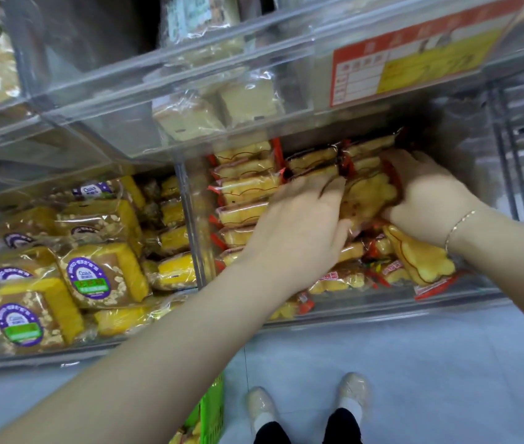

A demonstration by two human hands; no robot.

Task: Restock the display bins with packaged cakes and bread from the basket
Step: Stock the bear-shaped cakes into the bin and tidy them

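A clear plastic display bin (360, 310) on the right holds paw-shaped cakes in red-edged wrappers (244, 187), stacked in a neat row on its left side and lying loose near the front. The neighbouring bin (187, 219) to the left holds square yellow cakes with purple round labels (103, 277). The upper bin (164, 100), farther back, contains pale wrapped bread slices (247, 100) and carries a red and yellow price tag (414, 56). The left hand (299, 225) lies with fingers straight and spread across the stacked paw cakes, pressing on them. The right hand (427, 200) curls round one paw-shaped cake packet (369, 197), held between the two hands over the right bin; its fingertips are partly hidden, so the exact grip is unclear. A green basket (212, 415) stands on the floor (414, 363) near the person's feet.
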